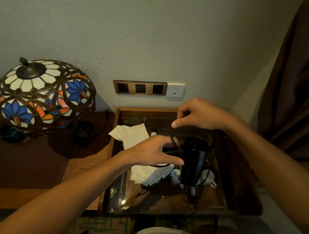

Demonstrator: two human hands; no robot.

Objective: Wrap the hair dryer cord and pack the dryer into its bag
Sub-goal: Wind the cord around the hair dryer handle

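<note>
A black hair dryer [193, 160] is held just above a glass-topped side table [224, 200], barrel pointing toward me. My left hand [153, 152] grips its handle, which is mostly hidden under my fingers. My right hand [197, 114] is above the dryer and pinches the black cord [173, 135] between thumb and fingers. The cord runs down to the handle, and more of it trails off the table's near edge. The white cloth bag [133, 136] lies crumpled under my left hand, its black drawstring at the front.
A stained-glass lamp [42, 95] stands on a wooden desk [22, 163] at the left. A wall socket panel [140, 88] is behind the table. White cups [208, 177] show beneath the glass. A brown curtain [298, 93] hangs at the right.
</note>
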